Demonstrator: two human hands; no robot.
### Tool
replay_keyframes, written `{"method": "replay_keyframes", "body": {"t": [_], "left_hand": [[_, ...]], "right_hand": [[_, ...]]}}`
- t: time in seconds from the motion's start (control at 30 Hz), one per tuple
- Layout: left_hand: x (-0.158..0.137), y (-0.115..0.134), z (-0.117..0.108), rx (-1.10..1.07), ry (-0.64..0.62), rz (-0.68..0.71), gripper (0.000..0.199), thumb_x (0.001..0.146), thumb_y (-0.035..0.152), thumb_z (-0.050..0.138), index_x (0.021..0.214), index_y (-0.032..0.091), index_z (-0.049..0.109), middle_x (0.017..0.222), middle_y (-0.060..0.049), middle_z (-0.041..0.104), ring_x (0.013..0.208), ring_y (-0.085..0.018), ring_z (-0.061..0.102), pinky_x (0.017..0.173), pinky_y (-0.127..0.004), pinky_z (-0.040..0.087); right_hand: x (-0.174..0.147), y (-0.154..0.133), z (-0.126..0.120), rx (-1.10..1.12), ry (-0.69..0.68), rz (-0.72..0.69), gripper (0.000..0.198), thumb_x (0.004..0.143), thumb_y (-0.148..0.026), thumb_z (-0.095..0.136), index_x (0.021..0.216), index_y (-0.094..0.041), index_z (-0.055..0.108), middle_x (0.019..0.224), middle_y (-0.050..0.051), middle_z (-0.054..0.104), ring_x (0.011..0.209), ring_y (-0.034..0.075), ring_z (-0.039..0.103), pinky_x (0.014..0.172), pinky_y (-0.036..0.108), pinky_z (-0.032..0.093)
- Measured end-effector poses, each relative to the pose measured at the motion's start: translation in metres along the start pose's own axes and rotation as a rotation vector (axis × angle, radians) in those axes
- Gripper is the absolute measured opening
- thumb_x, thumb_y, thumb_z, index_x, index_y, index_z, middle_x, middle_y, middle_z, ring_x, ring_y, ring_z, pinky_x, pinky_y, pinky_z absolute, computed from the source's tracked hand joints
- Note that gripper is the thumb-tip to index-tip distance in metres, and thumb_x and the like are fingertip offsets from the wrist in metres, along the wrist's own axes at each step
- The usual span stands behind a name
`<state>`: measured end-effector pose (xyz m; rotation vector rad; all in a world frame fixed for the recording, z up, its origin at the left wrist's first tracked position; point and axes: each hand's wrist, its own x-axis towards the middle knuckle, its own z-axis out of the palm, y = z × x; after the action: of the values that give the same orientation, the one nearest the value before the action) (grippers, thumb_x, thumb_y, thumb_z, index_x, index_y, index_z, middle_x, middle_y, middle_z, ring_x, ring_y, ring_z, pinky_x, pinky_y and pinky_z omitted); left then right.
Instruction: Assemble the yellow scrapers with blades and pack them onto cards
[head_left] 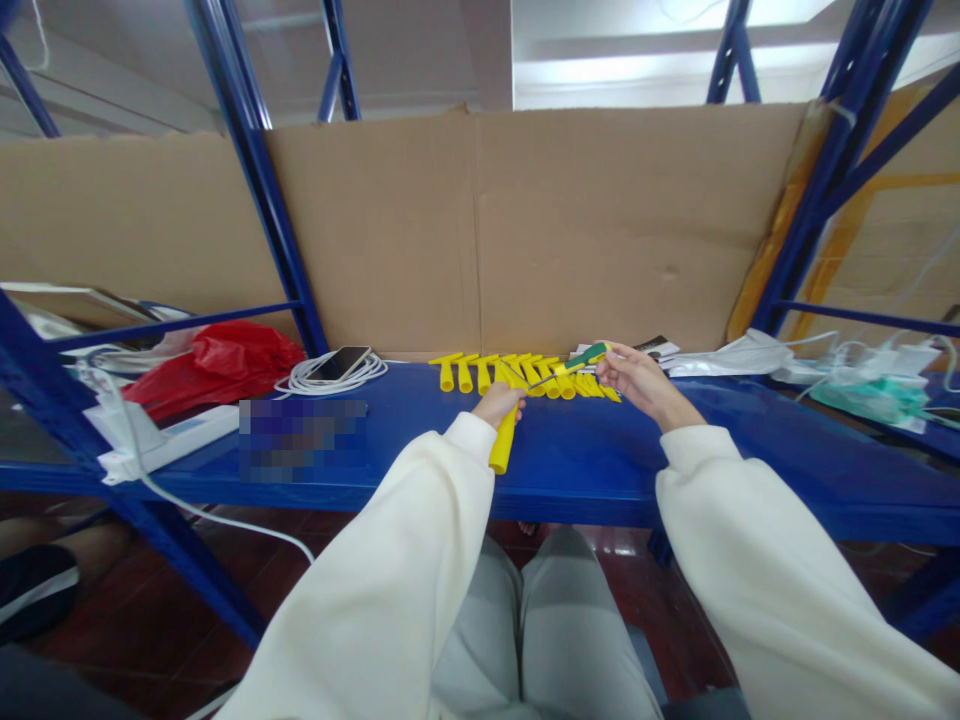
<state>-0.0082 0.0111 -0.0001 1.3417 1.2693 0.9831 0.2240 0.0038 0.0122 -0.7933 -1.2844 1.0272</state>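
My left hand [498, 404] is closed around a yellow plastic handle [503, 450], its wide round end pointing down toward me. My right hand [634, 378] grips the end of a screwdriver [581, 360] with a green and yellow handle. The thin metal shaft slants down leftward, and its tip is by the top of the piece in my left hand; whether it touches is too small to tell. Just behind, a row of several similar yellow handles [465, 376] lies on the blue shelf [600, 460]. Flat yellow pieces [600, 388] lie at its right end.
On the left are a phone [341, 364] on a coiled white cable [300, 380], a red plastic bag [240, 355] and a white power strip [180, 440]. A cardboard sheet [600, 220] stands behind. White plastic bags [735, 355] lie at the right, near a blue post [802, 230].
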Motion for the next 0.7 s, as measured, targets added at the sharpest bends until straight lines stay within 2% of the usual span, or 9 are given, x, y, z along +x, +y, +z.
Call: {"method": "replay_keyframes", "body": {"t": [0.2,0.3,0.5,0.6,0.7], "left_hand": [[-0.0009,0.0012,-0.0002,-0.012,-0.008,0.013,0.017,0.084,0.005,0.054,0.074,0.018,0.050,0.049,0.007,0.044,0.038,-0.006,0.040,0.042,-0.018,0.034],[-0.0002,-0.0006,0.0004,-0.022,-0.003,0.023,0.016,0.084,0.006,0.055,0.075,0.018,0.050,0.048,0.008,0.043,0.038,-0.006,0.040,0.044,-0.019,0.036],[0.0020,-0.0029,0.0000,-0.021,-0.007,0.028,0.009,0.081,0.009,0.058,0.084,0.017,0.055,0.049,0.008,0.044,0.039,-0.007,0.040,0.044,-0.019,0.035],[0.0013,-0.0016,-0.0004,-0.006,-0.016,0.007,0.010,0.082,0.009,0.058,0.088,0.017,0.055,0.049,0.008,0.043,0.039,-0.007,0.039,0.042,-0.019,0.032],[-0.0005,0.0002,-0.0001,-0.002,-0.017,-0.004,0.009,0.083,0.011,0.058,0.088,0.017,0.055,0.049,0.009,0.043,0.038,-0.006,0.038,0.042,-0.019,0.031]], "right_hand": [[0.0023,0.0044,0.0005,-0.086,0.099,-0.046,0.042,0.062,-0.049,0.088,0.075,-0.021,0.059,0.050,-0.005,0.054,0.042,0.007,0.045,0.040,0.019,0.036],[0.0022,0.0046,0.0021,-0.117,0.127,-0.017,0.043,0.064,-0.051,0.087,0.069,-0.021,0.056,0.048,-0.004,0.054,0.040,0.007,0.044,0.038,0.019,0.035],[0.0007,0.0048,0.0017,-0.129,0.155,-0.016,0.042,0.068,-0.054,0.083,0.080,-0.021,0.060,0.045,-0.006,0.050,0.037,0.008,0.042,0.036,0.020,0.030],[-0.0004,0.0022,0.0011,-0.096,0.106,0.008,0.042,0.069,-0.054,0.082,0.083,-0.020,0.064,0.048,-0.005,0.053,0.040,0.008,0.047,0.039,0.020,0.035],[-0.0019,-0.0016,0.0023,-0.016,0.044,0.027,0.038,0.067,-0.044,0.086,0.089,-0.020,0.067,0.057,-0.003,0.062,0.047,0.009,0.054,0.045,0.020,0.042]]}}
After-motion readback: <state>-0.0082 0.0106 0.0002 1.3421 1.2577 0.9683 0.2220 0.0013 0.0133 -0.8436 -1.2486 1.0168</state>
